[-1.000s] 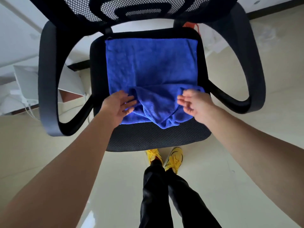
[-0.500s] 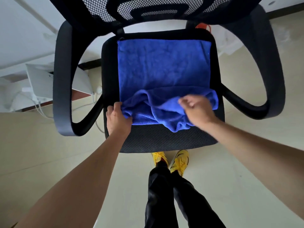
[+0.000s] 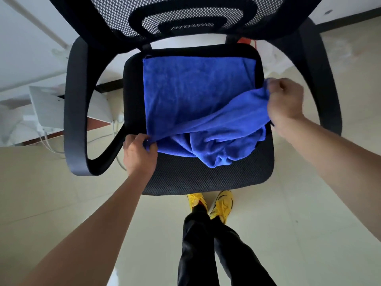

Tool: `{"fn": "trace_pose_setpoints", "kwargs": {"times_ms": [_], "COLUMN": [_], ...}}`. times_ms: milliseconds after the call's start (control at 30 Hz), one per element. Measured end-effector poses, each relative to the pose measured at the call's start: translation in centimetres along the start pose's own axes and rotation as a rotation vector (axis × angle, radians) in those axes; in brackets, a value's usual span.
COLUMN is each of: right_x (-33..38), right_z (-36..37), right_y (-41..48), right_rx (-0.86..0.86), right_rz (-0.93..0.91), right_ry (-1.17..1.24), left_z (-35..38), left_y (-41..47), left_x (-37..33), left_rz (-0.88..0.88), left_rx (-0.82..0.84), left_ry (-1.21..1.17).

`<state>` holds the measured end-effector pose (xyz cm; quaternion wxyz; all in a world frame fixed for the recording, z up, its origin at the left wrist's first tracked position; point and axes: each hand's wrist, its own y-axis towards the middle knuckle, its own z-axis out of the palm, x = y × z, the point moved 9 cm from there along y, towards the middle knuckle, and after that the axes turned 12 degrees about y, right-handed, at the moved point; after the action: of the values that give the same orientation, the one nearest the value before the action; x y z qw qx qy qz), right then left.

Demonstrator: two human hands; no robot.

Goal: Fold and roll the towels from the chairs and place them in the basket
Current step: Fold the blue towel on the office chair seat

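A blue towel [image 3: 195, 91] lies on the black mesh seat of an office chair [image 3: 206, 180], flat at the back and bunched near the front. My left hand [image 3: 139, 154] pinches the towel's near-left corner at the seat's left edge. My right hand [image 3: 285, 103] grips the near-right corner, lifted above the seat's right side, so the towel's near edge stretches as a taut band between both hands. Loose folds hang below that band. No basket is in view.
The chair's armrests curve at the left [image 3: 76, 112] and right [image 3: 327, 85], its mesh back [image 3: 185, 15] beyond. My legs and yellow shoes [image 3: 212, 203] stand before the seat. A white box with cables [image 3: 47, 108] sits at left on the pale floor.
Both hands have gripped the towel's near corners and pulled them apart. My right hand rose up and to the right, stretching the previously bunched front edge.
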<state>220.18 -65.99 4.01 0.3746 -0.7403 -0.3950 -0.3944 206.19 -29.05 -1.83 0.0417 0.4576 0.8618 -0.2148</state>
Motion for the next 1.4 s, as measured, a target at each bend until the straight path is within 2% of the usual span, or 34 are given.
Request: {"fn": "trace_pose_setpoints", "kwargs": {"times_ms": [133,233,267,300,333,400,467,533,567,633,767,900,967,1033,1100,1233,1400], "right_x": [0.5,-4.4,-6.1,-7.2,-8.0,-8.1,-7.8,-8.6,-9.5,-11.6,-13.5,-14.4,-15.2,-15.9,-17.1,-18.4,-19.8], "right_z": [6.0,8.2,8.1,7.8,6.9,4.4,0.5,-3.1,-4.1,-3.6,-1.3,-1.7,-2.4,-3.5,-4.1,-4.3,-3.7], "right_y": [-7.2,-14.9,-16.5,-17.0,-16.1,-12.7,-8.7,-5.4,-4.6,-4.2,-4.8,-8.6,-10.9,-13.7,-16.0,-20.1,-22.4], "right_rx": [0.529,1.005,1.086,1.082,0.986,0.639,0.272,0.014,-0.055,-0.074,0.061,0.162,0.128,0.021,-0.036,0.021,0.161], "right_rz": [0.051,0.195,0.177,0.145,0.126,0.131,0.106,0.173,0.271,0.480,0.688,0.955,1.021,1.083,1.141,1.249,1.356], "right_ry": [-0.051,-0.214,-0.303,-0.332,-0.325,-0.221,-0.272,-0.358,-0.312,-0.130,-0.140,0.123,0.376,0.626,0.745,0.821,0.667], "left_z": [-0.4,2.2,3.0,3.7,4.7,6.6,8.8,10.6,11.2,12.3,12.0,9.4,8.4,7.2,6.8,5.9,4.8], "left_y": [-1.3,-2.1,-2.4,-2.7,-3.2,-4.6,-6.8,-8.6,-9.2,-9.9,-9.8,-9.6,-10.4,-12.3,-13.8,-17.7,-21.4], "left_x": [-2.0,-0.5,0.3,0.8,1.0,0.3,-1.4,-2.9,-3.5,-4.1,-4.7,-1.1,0.8,1.8,2.6,4.9,8.9], "left_rz": [0.005,-0.213,-0.268,-0.302,-0.325,-0.359,-0.373,-0.352,-0.332,-0.326,-0.333,-0.512,-0.591,-0.634,-0.670,-0.750,-0.815], "left_rx": [0.012,0.187,0.227,0.265,0.314,0.463,0.657,0.764,0.771,0.759,0.658,0.507,0.478,0.460,0.453,0.420,0.316], "left_ry": [-0.090,-0.185,-0.204,-0.227,-0.265,-0.341,-0.358,-0.374,-0.391,-0.400,-0.430,-0.605,-0.684,-0.711,-0.704,-0.661,-0.554]}}
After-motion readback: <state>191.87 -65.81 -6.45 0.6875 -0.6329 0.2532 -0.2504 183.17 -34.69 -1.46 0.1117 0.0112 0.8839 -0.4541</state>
